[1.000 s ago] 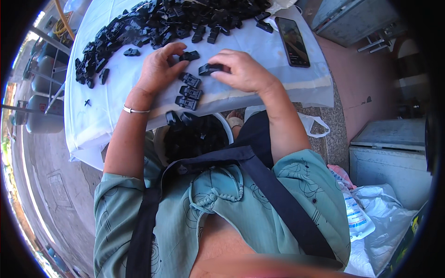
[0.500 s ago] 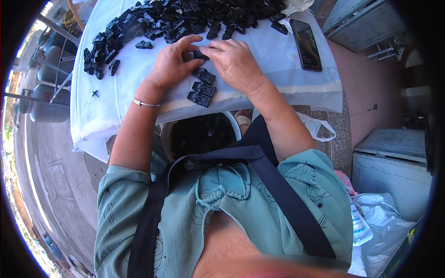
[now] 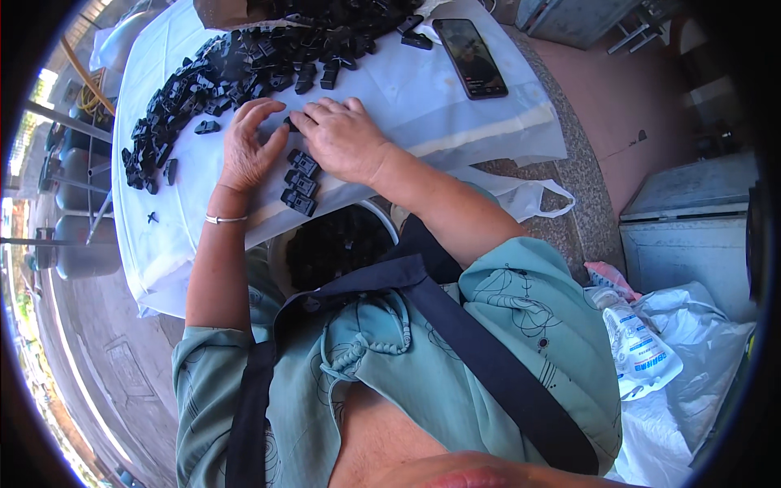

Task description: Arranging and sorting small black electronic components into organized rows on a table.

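My left hand (image 3: 250, 145) is open over the white table cover (image 3: 390, 122), thumb and fingers curved apart with a gap between them. To its right, my right hand (image 3: 340, 137) pinches a small black plastic piece (image 3: 291, 124), which its fingertips mostly hide. The piece is close to my left thumb. Just below my hands, a short row of similar black plastic pieces (image 3: 299, 195) lies side by side near the table edge. Beyond the hands spreads a large pile of these pieces (image 3: 220, 73). One loose piece (image 3: 207, 127) rests left of my left hand.
A smartphone (image 3: 470, 58) lies at the table's far right. Below the near edge stands a white bucket (image 3: 386, 215) holding dark pieces. A white plastic bag (image 3: 537, 195) hangs at the right, with a grey metal cabinet (image 3: 691, 260) and more bags (image 3: 683, 342) beyond.
The view has shifted, so the table and hands appear farther left. My left hand's fingers have drawn away from the small piece, while my right hand stays at it.
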`<control>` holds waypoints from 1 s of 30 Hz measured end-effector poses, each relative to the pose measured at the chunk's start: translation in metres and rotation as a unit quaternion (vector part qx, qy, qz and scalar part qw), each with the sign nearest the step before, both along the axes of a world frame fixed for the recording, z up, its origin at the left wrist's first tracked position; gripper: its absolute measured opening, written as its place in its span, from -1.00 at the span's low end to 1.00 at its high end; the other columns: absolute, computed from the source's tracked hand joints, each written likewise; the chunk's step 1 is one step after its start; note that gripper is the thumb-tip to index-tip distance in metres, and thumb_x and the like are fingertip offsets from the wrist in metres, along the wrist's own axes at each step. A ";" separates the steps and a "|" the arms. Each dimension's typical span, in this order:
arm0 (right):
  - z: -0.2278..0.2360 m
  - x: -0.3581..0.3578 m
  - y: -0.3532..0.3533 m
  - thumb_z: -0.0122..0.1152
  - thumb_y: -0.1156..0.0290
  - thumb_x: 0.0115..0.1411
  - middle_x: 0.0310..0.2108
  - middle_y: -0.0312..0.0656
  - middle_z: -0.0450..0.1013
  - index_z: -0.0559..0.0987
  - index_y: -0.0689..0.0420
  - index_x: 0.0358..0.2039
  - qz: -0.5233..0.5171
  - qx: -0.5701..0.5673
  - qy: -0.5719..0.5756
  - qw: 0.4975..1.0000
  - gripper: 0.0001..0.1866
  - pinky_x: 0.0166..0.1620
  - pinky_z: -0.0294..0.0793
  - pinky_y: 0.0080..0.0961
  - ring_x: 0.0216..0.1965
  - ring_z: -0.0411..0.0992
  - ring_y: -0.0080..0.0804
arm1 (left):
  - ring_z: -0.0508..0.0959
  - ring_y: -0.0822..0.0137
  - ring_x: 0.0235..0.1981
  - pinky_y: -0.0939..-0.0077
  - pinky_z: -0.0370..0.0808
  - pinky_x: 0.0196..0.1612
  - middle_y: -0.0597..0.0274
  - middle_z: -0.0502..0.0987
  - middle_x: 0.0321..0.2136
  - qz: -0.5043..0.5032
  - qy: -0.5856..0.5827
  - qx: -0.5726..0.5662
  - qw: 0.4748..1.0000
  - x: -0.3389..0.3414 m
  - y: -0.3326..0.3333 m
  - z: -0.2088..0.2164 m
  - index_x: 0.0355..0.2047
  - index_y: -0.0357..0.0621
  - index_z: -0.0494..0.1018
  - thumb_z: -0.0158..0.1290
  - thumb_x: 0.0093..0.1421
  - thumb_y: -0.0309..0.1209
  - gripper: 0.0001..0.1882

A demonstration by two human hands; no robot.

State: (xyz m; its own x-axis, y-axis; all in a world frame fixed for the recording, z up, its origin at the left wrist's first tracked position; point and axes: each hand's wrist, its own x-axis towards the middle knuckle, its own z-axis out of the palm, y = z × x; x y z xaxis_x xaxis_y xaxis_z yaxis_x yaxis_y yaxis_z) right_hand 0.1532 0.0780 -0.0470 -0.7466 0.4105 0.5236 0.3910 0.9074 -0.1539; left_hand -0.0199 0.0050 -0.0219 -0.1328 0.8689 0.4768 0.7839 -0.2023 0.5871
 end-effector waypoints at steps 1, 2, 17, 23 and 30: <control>0.005 0.001 0.002 0.11 0.37 0.10 -0.07 -0.21 0.42 0.48 0.00 0.01 0.034 -0.014 0.022 0.999 -0.60 -0.05 0.26 -0.23 0.00 0.37 -0.28 | 0.48 0.13 -0.08 0.36 0.40 0.00 0.06 0.49 -0.15 0.024 0.050 0.066 0.996 -0.004 -0.001 -0.002 -0.22 -0.15 0.52 0.15 -0.01 -0.40 -0.70; 0.011 0.001 0.006 0.11 0.37 0.10 -0.07 -0.21 0.42 0.48 0.00 0.01 0.034 -0.014 0.023 0.999 -0.60 -0.05 0.26 -0.23 0.00 0.37 -0.28 | 0.41 0.07 0.02 0.26 0.33 0.08 0.06 0.46 -0.07 0.092 0.078 0.102 0.987 -0.009 0.000 -0.005 -0.13 -0.08 0.50 0.17 0.02 -0.33 -0.64; 0.023 0.017 0.053 0.13 0.54 0.05 -0.08 -0.06 0.39 0.50 0.10 -0.05 0.036 -0.130 0.079 0.988 -0.61 -0.11 0.48 -0.33 -0.21 0.46 -0.10 | 0.39 0.03 0.01 0.27 0.38 0.07 0.13 0.43 -0.03 0.104 0.085 0.087 0.987 0.005 -0.011 0.000 -0.08 0.00 0.45 0.18 -0.06 -0.52 -0.54; 0.020 0.026 0.066 0.13 0.50 0.07 -0.02 -0.04 0.38 0.51 0.10 -0.05 0.006 -0.023 0.059 0.998 -0.63 -0.08 0.47 -0.32 -0.15 0.45 -0.08 | 0.46 0.07 -0.14 0.28 0.46 -0.09 0.15 0.46 -0.15 0.133 0.168 0.064 0.975 0.012 -0.020 0.003 -0.08 0.03 0.45 0.14 -0.01 -0.50 -0.59; 0.029 0.027 0.055 0.21 0.39 0.08 -0.18 -0.08 0.41 0.52 0.14 -0.09 -0.003 -0.110 0.002 0.994 -0.66 -0.10 0.47 -0.30 -0.20 0.46 -0.10 | 0.52 0.05 -0.22 0.25 0.48 -0.13 0.06 0.50 -0.31 0.159 0.175 -0.090 0.967 0.016 0.002 0.014 -0.05 0.05 0.47 0.11 0.10 -0.27 -0.63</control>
